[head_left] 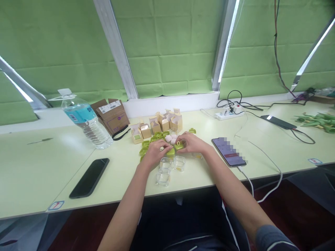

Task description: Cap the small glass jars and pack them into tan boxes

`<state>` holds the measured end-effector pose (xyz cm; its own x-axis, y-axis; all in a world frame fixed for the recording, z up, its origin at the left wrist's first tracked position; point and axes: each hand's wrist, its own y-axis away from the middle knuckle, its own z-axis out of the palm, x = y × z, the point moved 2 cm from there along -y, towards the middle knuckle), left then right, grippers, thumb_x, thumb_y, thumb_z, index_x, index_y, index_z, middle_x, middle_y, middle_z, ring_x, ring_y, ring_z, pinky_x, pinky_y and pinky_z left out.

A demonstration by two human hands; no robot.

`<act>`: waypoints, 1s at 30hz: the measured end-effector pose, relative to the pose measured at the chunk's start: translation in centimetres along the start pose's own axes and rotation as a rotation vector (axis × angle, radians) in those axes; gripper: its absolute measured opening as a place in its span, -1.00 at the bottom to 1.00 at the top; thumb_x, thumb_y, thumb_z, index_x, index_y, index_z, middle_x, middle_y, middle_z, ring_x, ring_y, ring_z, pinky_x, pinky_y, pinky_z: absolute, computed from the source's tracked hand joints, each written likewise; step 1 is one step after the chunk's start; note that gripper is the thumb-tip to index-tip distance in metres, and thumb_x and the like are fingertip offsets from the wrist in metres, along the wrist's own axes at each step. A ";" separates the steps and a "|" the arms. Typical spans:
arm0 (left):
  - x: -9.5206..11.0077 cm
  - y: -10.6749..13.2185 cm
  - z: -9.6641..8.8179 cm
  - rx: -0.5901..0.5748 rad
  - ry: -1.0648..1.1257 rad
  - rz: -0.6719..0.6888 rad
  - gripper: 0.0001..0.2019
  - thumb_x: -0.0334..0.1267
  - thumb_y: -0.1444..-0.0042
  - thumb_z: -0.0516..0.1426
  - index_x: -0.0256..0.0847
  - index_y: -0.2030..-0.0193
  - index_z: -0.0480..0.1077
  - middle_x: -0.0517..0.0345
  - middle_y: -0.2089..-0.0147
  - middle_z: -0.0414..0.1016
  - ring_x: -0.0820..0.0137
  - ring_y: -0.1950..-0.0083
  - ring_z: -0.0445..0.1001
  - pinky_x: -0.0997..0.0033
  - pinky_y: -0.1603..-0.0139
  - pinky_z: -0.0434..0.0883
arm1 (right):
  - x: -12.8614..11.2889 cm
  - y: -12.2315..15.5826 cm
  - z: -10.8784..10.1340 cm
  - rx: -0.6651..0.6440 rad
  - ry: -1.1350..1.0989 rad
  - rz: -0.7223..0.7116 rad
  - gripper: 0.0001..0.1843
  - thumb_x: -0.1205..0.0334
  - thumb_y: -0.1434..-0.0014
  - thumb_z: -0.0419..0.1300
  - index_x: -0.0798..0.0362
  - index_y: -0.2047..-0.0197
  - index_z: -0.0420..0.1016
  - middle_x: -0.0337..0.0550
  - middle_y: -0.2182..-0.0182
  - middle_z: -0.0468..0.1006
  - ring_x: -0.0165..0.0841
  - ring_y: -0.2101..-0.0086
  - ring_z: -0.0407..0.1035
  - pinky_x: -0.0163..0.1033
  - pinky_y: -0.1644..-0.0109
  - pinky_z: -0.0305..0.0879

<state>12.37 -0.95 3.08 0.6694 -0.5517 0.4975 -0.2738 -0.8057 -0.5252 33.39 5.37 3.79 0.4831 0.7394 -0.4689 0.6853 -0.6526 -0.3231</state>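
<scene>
left hand (pixel 155 150): grip closed, thumb and fingertips pinching the top of the left green cap (pixel 171 153). right hand (pixel 193 143): grip closed round the sides of the right green cap (pixel 179 147), its pale yellow loop (pixel 178 143) left exposed. both caps sit side by side over the table (pixel 125 181), mid-front, just behind the clear plastic cases (pixel 179 164). can't tell if they touch the surface.

why so: side hold on the right one probably keeps fingers off the loop; top pinch on the left likely suits such a small part. clear cases nearest the body, green cups (pixel 143 151) left and behind, pinkish-white rounded pieces (pixel 168 138) just past the hands, small cardboard boxes (pixel 160 122) in a rough row at the back: looks sorted by part, all within easy reach.

orientation: right cap roughly upright, loop up. left cap's top is under the fingers, can't tell if it has a loop. both look squat and blocky, no clear long axis.
</scene>
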 end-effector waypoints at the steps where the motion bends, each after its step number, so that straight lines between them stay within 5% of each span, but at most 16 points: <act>1: 0.1 0.0 0.0 0.008 0.005 0.002 -0.85 -0.18 -0.25 0.22 -0.15 0.29 0.58 0.14 0.26 0.62 0.36 0.24 0.54 0.34 0.15 0.44 | 0.1 0.0 0.1 -0.004 0.003 0.006 -0.55 0.03 0.06 0.51 -0.05 0.09 0.63 -0.12 0.29 0.58 -0.15 0.11 0.40 -0.21 0.09 0.24; 10: 0.3 0.1 0.0 0.037 0.014 0.038 -0.86 -0.21 -0.24 0.24 -0.17 0.32 0.55 0.15 0.30 0.59 0.38 0.29 0.52 0.37 0.23 0.42 | 0.0 -0.1 0.1 0.002 -0.030 0.025 -0.65 -0.09 -0.11 0.39 -0.02 0.16 0.63 -0.12 0.29 0.61 -0.21 0.17 0.43 -0.23 0.13 0.24; 16: 0.6 0.0 0.0 0.040 0.037 0.058 -0.83 -0.21 -0.22 0.25 -0.20 0.37 0.51 0.16 0.35 0.57 0.40 0.32 0.50 0.39 0.26 0.40 | 0.0 -0.2 0.0 0.005 -0.036 0.002 -0.83 0.09 -0.21 0.32 0.01 0.27 0.62 -0.14 0.34 0.62 -0.24 0.20 0.45 -0.25 0.12 0.22; 30: 0.5 0.0 0.1 0.001 0.047 0.042 -0.81 -0.13 -0.24 0.24 -0.17 0.31 0.57 0.12 0.30 0.60 0.36 0.28 0.53 0.34 0.20 0.42 | -0.4 -0.1 0.0 0.023 -0.033 -0.028 -0.77 0.10 -0.21 0.28 0.06 0.40 0.56 -0.14 0.38 0.60 -0.25 0.21 0.43 -0.25 0.14 0.21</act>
<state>12.75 -1.23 3.21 0.6243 -0.5944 0.5069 -0.2999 -0.7815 -0.5471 33.12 5.14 4.05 0.4455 0.7515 -0.4866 0.6850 -0.6361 -0.3553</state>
